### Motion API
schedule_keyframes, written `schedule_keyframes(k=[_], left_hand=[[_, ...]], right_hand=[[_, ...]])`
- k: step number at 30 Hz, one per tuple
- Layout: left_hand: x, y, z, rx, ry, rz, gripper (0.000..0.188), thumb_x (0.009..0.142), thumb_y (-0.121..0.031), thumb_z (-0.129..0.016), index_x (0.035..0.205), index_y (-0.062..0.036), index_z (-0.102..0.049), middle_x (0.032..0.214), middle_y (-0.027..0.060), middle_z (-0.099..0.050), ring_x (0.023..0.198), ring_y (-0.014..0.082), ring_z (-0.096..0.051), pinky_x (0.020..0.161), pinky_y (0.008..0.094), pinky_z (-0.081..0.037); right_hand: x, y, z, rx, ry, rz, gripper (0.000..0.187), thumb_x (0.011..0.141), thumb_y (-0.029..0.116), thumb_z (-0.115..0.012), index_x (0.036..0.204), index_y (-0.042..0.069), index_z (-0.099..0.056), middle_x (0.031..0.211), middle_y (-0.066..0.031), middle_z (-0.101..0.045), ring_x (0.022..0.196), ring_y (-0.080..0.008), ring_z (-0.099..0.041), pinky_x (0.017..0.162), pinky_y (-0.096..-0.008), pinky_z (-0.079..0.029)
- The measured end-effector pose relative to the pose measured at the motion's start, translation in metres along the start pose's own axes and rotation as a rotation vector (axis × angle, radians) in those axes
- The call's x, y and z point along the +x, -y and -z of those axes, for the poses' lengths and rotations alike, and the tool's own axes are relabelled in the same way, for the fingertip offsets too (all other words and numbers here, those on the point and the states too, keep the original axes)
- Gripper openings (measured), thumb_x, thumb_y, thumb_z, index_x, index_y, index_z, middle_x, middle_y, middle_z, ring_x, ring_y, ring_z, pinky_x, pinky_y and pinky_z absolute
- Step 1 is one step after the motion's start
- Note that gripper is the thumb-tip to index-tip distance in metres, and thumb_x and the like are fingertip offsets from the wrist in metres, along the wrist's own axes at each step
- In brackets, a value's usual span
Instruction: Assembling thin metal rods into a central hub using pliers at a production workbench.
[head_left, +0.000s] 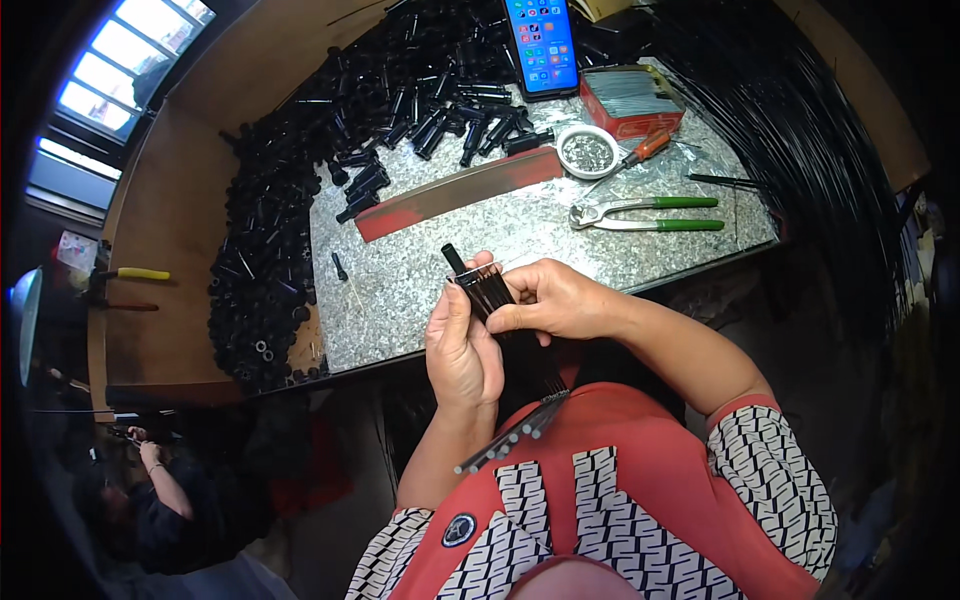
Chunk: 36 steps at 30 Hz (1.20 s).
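My left hand and my right hand together hold a bundle of thin black rods over the near edge of the stone slab. The rods run down toward my chest, their ends showing at my shirt. A short black tube sticks up from the top of the bundle, beside my left thumb. My right fingers pinch the bundle from the right side.
A large heap of black tubes covers the slab's left and back. A red-edged metal strip, green-handled pliers, a screwdriver, a small round dish, a red box and a phone lie beyond. Another person sits lower left.
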<state>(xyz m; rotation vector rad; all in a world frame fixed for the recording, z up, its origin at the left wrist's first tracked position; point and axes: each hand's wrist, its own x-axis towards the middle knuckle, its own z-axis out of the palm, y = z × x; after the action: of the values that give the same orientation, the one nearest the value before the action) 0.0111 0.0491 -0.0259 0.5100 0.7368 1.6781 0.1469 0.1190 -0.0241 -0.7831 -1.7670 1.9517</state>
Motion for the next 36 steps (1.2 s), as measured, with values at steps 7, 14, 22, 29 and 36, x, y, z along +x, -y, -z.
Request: schedule_keyframes(k=[7, 14, 22, 29, 36], left_hand=[[-0.002, -0.002, 0.003, -0.045, 0.029, 0.011, 0.032, 0.100, -0.021, -0.044, 0.119, 0.0043, -0.053, 0.124, 0.0164, -0.055, 0.114, 0.0227, -0.054, 0.102, 0.0366, -0.040], [-0.002, 0.003, -0.003, -0.045, 0.024, -0.010, 0.034, 0.101, -0.022, -0.041, 0.118, 0.0045, -0.054, 0.122, 0.0174, -0.057, 0.117, 0.0248, -0.053, 0.105, 0.0386, -0.037], [-0.009, 0.006, -0.019, 0.046, -0.071, -0.098, 0.039, 0.102, -0.024, -0.037, 0.118, 0.0074, -0.053, 0.120, 0.0192, -0.058, 0.117, 0.0270, -0.052, 0.105, 0.0384, -0.036], [-0.007, 0.003, -0.019, 0.124, -0.040, -0.094, 0.038, 0.103, -0.022, -0.033, 0.119, 0.0069, -0.054, 0.119, 0.0188, -0.059, 0.111, 0.0210, -0.057, 0.100, 0.0330, -0.040], [0.001, -0.003, -0.005, 0.033, 0.072, 0.065, 0.031, 0.103, -0.025, -0.032, 0.114, -0.0010, -0.047, 0.114, 0.0214, -0.060, 0.104, 0.0237, -0.060, 0.093, 0.0351, -0.046]], right_hand=[[0.001, 0.003, 0.004, 0.045, 0.064, -0.049, 0.035, 0.086, 0.027, -0.069, 0.067, 0.005, -0.050, 0.060, 0.0001, -0.053, 0.046, -0.0065, -0.051, 0.042, -0.0210, -0.039], [-0.002, 0.007, 0.010, 0.112, 0.092, -0.064, 0.027, 0.088, 0.025, -0.067, 0.077, 0.001, -0.060, 0.070, -0.0013, -0.059, 0.049, -0.0064, -0.051, 0.044, -0.0206, -0.040], [0.002, 0.004, 0.009, 0.044, 0.105, -0.040, 0.028, 0.091, 0.030, -0.063, 0.083, 0.003, -0.062, 0.071, 0.0007, -0.058, 0.052, -0.0050, -0.049, 0.047, -0.0206, -0.040], [-0.008, 0.030, -0.006, -0.398, 0.051, -0.033, 0.030, 0.096, 0.026, -0.050, 0.095, -0.002, -0.058, 0.074, -0.0175, -0.061, 0.070, -0.0267, -0.060, 0.067, -0.0362, -0.047], [-0.003, 0.072, 0.016, -0.786, 0.273, 0.010, 0.026, 0.093, 0.023, -0.055, 0.094, -0.002, -0.059, 0.079, -0.0213, -0.061, 0.073, -0.0339, -0.062, 0.067, -0.0398, -0.046]])
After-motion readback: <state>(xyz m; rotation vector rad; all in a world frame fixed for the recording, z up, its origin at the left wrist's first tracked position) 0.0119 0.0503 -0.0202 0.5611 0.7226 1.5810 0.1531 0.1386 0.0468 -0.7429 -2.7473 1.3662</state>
